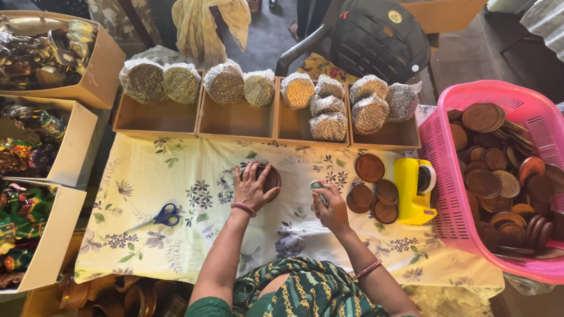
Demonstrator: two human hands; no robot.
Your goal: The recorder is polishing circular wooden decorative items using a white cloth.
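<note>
left hand [254,189] spread flat over a mostly hidden brown disc [271,178], right hand [330,206] clenched around a small, hard-to-identify object [318,186], mid-cloth [176,235]

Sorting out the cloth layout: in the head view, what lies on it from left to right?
Scissors → left hand on a brown disc → right hand → loose brown discs → yellow tape dispenser → pink basket.

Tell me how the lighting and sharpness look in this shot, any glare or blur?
Head view: soft, even light with faint shadows under the left hand and right hand; mild glare on the plastic-wrapped stacks; the pink basket bows slightly from wide-angle distortion; the frame edges look softer.
</note>
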